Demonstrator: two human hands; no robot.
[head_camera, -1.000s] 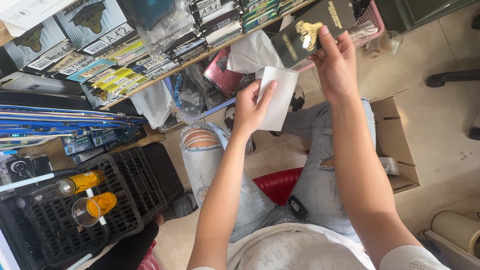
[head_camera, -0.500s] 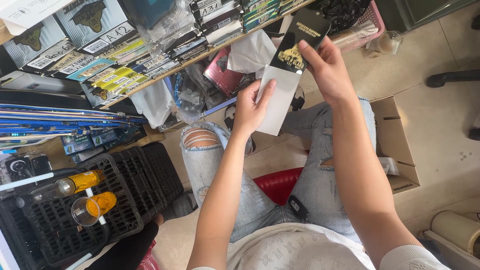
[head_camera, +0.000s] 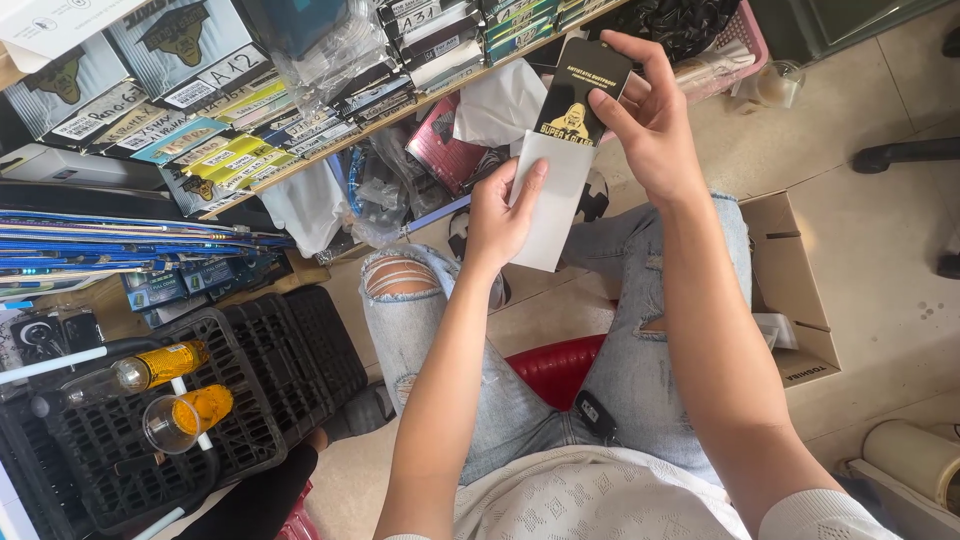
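While your right hand (head_camera: 650, 125) pinches the black card (head_camera: 580, 95) by its upper end, thumb on the printed face and fingers curled behind the far edge, the card's lower end sits at or just inside the mouth of the white sleeve (head_camera: 550, 205). Can't tell how deep it's in; the overlap is hidden.

Your left hand (head_camera: 500, 215) is clamped on the sleeve from the left side, thumb along the front near the top edge, fingers behind. Sleeve hangs below and slightly left of the card, above your knees.

Key relation: card & sleeve share nearly one long axis, running from upper right, away from you, down to lower left, toward you. Card is the upper piece, sleeve the lower. Right hand is at the card's top end, left hand at the sleeve's mouth, so the hands are close w/ the join between them.

Farther out: a shelf (head_camera: 330, 150) packed w/ flat boxed packs to the left, a black crate (head_camera: 280, 360) holding a bottle (head_camera: 160, 365) & a cup (head_camera: 185, 415) of orange drink at lower left, an open carton (head_camera: 790, 290) on the floor at right.
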